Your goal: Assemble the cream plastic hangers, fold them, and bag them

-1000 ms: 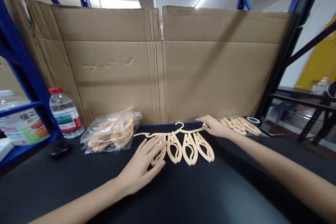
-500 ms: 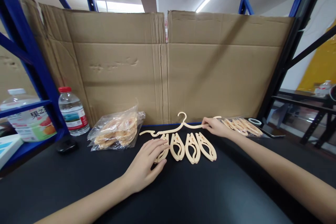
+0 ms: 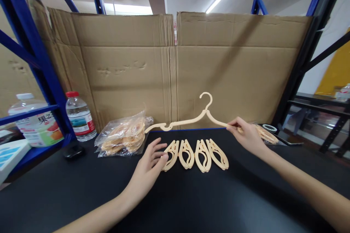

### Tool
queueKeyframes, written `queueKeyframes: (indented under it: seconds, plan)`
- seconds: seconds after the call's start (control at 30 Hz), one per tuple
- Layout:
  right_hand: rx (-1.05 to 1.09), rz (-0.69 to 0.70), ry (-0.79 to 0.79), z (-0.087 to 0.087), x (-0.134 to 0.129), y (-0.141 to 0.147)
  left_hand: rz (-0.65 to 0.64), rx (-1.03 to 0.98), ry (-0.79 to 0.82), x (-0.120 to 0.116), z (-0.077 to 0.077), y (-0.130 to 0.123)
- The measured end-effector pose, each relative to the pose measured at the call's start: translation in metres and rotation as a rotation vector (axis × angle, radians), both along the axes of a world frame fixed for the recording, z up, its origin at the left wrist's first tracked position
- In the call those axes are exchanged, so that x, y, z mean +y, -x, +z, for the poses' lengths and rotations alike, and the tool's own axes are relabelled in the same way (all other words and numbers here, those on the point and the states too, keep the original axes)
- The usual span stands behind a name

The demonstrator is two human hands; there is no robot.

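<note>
An unfolded cream-coloured clothes hanger [image 3: 188, 121] is raised off the table, its hook upward. My right hand [image 3: 244, 134] pinches the hanger's right arm at its end; the left arm reaches out toward the plastic bag. Below it, several folded hangers lie in a row, among them one folded hanger [image 3: 186, 154] near the middle and another [image 3: 218, 154] at the right end. My left hand [image 3: 150, 162] is beside the leftmost folded hanger [image 3: 171, 156], with fingers apart and nothing held. Its thumb overlaps that hanger's edge; whether they touch I cannot tell.
A clear bag of folded hangers [image 3: 123, 134] lies behind left; more hangers in plastic [image 3: 265, 134] lie behind my right hand. A red-capped water bottle [image 3: 79, 118], a black object [image 3: 73, 151] and a large labelled bottle [image 3: 38, 123] stand left. Cardboard [image 3: 131, 72] walls the back.
My right hand has lifted the unfolded hanger off the table and moved it right. My left hand has drawn back left, uncovering more of the leftmost folded hanger.
</note>
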State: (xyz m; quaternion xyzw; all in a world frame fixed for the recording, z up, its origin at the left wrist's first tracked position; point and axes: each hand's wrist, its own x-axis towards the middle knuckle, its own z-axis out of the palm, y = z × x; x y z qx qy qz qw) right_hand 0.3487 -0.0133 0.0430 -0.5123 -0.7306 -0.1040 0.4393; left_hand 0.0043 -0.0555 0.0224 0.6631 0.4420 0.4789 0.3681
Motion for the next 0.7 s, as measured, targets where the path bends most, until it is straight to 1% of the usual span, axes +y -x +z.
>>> queueKeyframes:
  seconds: [0.1, 0.23, 0.33, 0.43, 0.53, 0.7]
  plan:
    - [-0.010, 0.075, 0.021, -0.005, -0.017, 0.014, 0.028, -0.135, 0.075, -0.004, 0.005, -0.005]
    - [-0.016, 0.173, 0.100, -0.014, -0.028, 0.026, -0.015, -0.169, 0.054, -0.009, 0.009, -0.006]
    - [-0.024, 0.200, 0.150, -0.020, -0.031, 0.030, -0.087, -0.137, 0.023, -0.010, 0.006, -0.005]
    - [-0.027, 0.225, 0.177, -0.022, -0.033, 0.034, -0.124, -0.064, -0.009, -0.010, 0.002, -0.004]
    - [-0.027, 0.230, 0.203, -0.022, -0.036, 0.036, -0.124, 0.000, -0.002, -0.009, -0.001, -0.003]
    - [-0.028, 0.250, 0.234, -0.022, -0.037, 0.037, -0.078, -0.001, 0.014, -0.009, -0.003, -0.002]
